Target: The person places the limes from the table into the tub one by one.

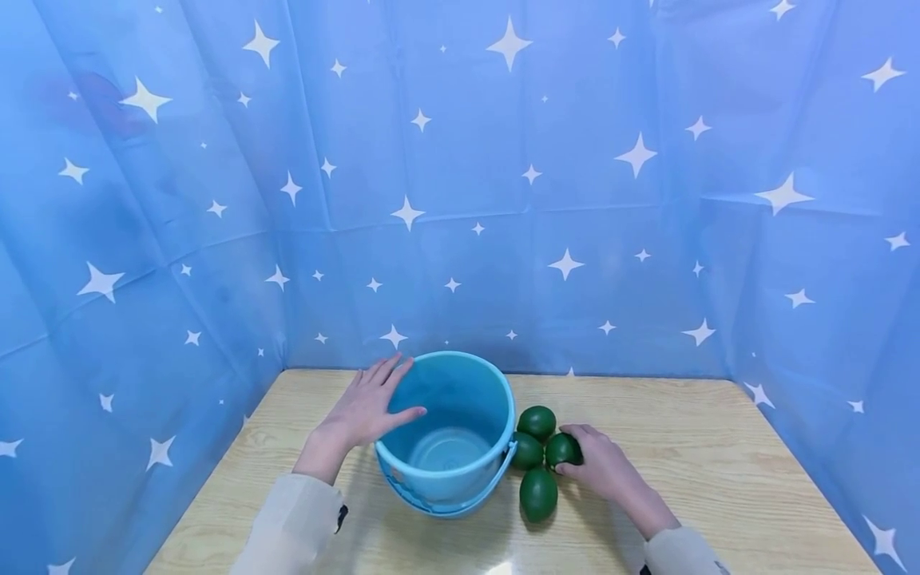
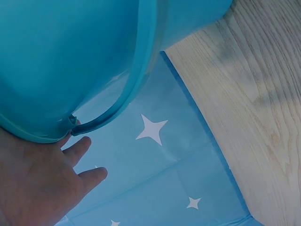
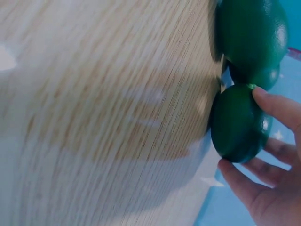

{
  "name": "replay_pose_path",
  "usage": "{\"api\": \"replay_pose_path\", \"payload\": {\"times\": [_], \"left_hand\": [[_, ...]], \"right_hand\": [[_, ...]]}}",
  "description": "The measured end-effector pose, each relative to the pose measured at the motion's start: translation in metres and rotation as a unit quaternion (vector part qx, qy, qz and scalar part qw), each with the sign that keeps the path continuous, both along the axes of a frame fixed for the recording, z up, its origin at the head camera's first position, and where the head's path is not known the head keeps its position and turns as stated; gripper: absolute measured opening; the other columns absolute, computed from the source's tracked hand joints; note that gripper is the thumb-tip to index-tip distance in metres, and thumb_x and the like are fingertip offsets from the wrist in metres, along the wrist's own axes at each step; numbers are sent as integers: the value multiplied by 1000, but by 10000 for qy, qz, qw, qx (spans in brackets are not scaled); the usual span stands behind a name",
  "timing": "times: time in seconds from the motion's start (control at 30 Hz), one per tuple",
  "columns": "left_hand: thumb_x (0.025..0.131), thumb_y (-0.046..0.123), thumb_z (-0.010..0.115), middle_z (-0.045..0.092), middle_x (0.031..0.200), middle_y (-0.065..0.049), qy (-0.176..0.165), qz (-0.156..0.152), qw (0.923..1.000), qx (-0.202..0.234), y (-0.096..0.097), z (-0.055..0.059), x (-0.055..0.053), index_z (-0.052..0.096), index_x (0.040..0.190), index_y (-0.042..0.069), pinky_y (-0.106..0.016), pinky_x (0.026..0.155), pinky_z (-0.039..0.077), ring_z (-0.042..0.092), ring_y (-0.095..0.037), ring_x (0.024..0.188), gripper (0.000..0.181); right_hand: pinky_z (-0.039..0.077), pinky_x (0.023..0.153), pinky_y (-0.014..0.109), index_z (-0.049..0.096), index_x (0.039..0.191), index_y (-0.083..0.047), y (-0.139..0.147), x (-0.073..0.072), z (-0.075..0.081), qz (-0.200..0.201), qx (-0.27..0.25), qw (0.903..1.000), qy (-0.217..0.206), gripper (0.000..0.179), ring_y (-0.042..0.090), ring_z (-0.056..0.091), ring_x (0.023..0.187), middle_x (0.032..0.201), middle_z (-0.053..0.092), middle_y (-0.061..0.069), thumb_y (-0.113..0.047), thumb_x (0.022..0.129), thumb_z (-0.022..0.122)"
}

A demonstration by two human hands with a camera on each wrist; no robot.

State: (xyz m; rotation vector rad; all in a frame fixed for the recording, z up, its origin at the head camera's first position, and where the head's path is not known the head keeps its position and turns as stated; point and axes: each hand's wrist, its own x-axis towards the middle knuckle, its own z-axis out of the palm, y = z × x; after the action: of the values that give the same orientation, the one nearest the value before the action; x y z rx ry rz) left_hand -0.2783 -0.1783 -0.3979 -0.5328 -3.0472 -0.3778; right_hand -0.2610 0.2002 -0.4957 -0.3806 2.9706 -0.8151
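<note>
Pale cloth sleeves (image 1: 291, 519) are foremost; right of the blue plastic bucket (image 1: 460, 395), a glossy green oval fruit (image 1: 563, 451), best lifted straight, is pinched by the right hand (image 1: 604, 465); the left hand (image 1: 365, 406) is spread.

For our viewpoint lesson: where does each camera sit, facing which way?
Head: worn there, facing forward and down at the bucket; left grip and right grip show.
Left wrist: worn there, facing the bucket; left grip shows.
Right wrist: worn there, facing a pinched green fruit; right grip shows.
Head and right wrist share that fruit.
</note>
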Motion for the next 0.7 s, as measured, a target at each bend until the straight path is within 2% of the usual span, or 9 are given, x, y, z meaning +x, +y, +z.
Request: {"api": "replay_pose_path", "payload": {"times": [0.7], "left_hand": [[92, 65, 55, 19, 168, -11, 60, 43, 9999, -95, -1, 1, 0, 24, 160, 20, -69, 120, 13, 18, -43, 153, 87]], "right_hand": [[54, 90, 57, 56, 136, 1, 10, 1, 4, -46, 51, 10000, -65, 65, 47, 59, 117, 135, 57, 28, -27, 83, 81]]}}
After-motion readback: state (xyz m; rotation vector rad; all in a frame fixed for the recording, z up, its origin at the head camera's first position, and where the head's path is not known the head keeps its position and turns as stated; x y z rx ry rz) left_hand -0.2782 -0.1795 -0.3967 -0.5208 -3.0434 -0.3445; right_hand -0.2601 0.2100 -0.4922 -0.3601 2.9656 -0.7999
